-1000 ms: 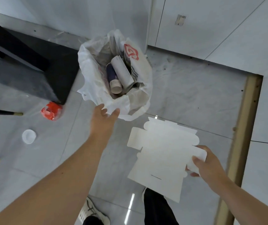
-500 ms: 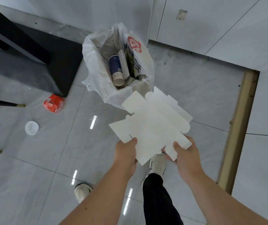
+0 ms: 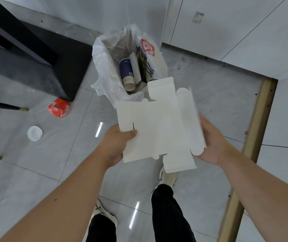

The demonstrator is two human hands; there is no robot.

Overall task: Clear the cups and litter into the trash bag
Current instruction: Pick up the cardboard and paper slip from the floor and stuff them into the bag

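A flat white unfolded cardboard box (image 3: 159,124) is held level in front of me, just short of the white trash bag (image 3: 104,74). My left hand (image 3: 117,144) grips its left edge and my right hand (image 3: 211,142) grips its right edge. The bag stands open on the floor and holds a dark blue paper cup (image 3: 126,72) and folded paper. A crumpled red wrapper (image 3: 58,107) and a white round lid (image 3: 35,133) lie on the floor to the left.
A black table leg and base (image 3: 40,55) stand left of the bag. Two thin chair legs (image 3: 5,107) poke in from the left edge. White cabinets (image 3: 227,25) back the bag. A brass floor strip (image 3: 251,137) runs down the right. My feet are below the box.
My left hand let go of the bag's rim and took the cardboard's left edge. The cardboard has turned flatter and both hands now hold it closer to me.
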